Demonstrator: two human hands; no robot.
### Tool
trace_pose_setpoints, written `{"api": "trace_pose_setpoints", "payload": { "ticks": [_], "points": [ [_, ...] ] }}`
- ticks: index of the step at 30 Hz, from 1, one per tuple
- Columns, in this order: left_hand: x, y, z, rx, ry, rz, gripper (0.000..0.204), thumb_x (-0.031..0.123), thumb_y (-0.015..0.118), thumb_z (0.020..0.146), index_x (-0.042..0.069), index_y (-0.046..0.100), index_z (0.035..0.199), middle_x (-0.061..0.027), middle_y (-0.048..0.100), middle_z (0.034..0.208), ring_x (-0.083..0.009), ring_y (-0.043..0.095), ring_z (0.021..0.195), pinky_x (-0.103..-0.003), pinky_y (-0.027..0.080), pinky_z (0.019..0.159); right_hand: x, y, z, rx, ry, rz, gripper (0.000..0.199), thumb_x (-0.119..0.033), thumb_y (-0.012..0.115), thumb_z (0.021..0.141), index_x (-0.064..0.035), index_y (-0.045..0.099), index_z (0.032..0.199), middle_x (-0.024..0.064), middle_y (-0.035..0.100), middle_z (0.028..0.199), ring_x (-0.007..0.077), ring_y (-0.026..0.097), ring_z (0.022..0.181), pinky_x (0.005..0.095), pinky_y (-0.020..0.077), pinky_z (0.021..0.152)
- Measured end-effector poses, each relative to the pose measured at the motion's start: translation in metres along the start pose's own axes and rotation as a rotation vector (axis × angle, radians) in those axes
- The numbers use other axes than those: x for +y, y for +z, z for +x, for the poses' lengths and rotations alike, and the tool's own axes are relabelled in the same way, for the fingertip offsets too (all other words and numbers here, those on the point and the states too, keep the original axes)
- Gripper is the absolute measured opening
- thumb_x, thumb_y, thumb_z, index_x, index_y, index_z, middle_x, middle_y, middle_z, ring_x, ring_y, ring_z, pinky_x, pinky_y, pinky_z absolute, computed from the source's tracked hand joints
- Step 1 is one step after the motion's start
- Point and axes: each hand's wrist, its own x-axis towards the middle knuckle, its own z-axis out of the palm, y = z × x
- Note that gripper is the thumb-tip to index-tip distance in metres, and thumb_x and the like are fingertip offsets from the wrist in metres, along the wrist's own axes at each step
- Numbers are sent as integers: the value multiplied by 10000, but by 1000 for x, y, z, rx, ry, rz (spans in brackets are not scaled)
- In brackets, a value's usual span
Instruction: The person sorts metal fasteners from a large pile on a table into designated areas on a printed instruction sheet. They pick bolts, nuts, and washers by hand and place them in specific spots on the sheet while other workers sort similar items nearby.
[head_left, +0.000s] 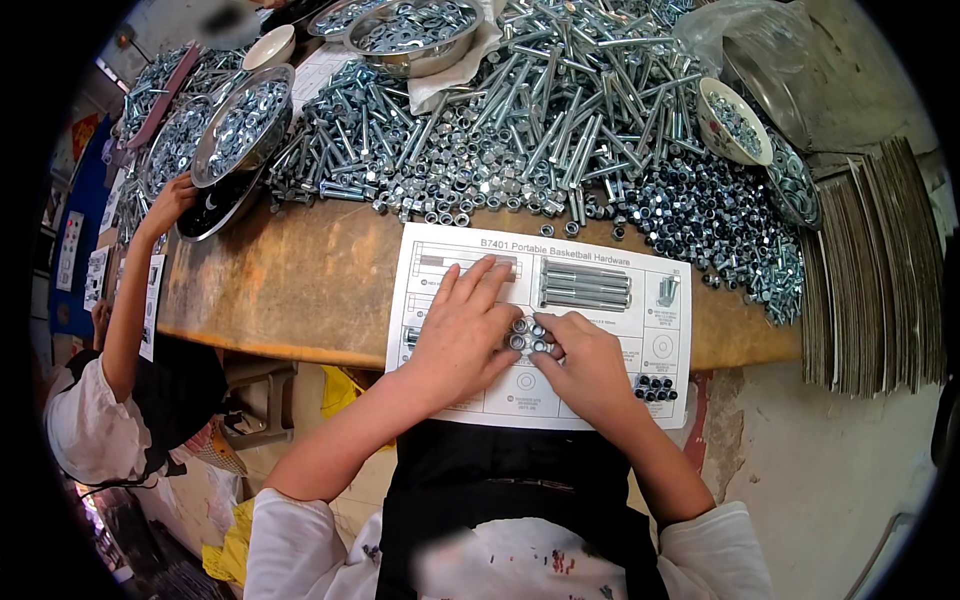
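Observation:
My left hand (455,330) rests on a printed hardware sheet (465,238), fingers stretched forward and thumb beside a small cluster of silver nuts (517,342). On the cluster's other side, my right hand (590,365) has its fingers curled in, thumb and forefinger closed about a nut at its edge. Several long silver bolts (585,285) lie side by side on the sheet above the right hand. A block of dark nuts (655,388) sits at its lower right. Part of a metal piece (411,337) shows left of my left hand; the rest is covered.
Behind the sheet, bolts (600,90) and nuts (690,205) are heaped on the wooden table (300,260). Washers fill a metal bowl (415,40) and a white bowl (735,120). Cardboard sheets (870,270) stand at the right. At left, a co-worker's hand (175,200) touches a bowl.

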Motion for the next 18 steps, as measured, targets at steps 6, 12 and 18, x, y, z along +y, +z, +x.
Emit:
{"api": "trace_pose_setpoints", "payload": {
  "ticks": [6,12,18],
  "points": [
    [-10,-2,0,-20,-13,-11,411,264,776,761,71,654,1103,-206,385,1476,-399,284,1420,-584,207,1152,-2,7,5,3,23,9,419,-99,772,762,-16,651,1155,119,642,899,240,658,716,343,532,677],
    [-8,-10,-1,-64,-24,-13,549,321,786,735,74,624,1198,-219,396,1459,-413,285,1415,-603,187,1149,-2,-23,14,-79,-8,128,475,-191,792,776,-28,637,1194,123,661,936,215,666,728,339,535,691],
    [-53,-30,-22,286,-150,-128,498,218,748,783,43,591,1222,-236,425,1443,-424,357,1371,-531,267,1129,71,-204,117,778,-10,-401,139,-180,639,873,-79,733,889,154,699,902,350,671,782,418,524,681]
  ]
}}
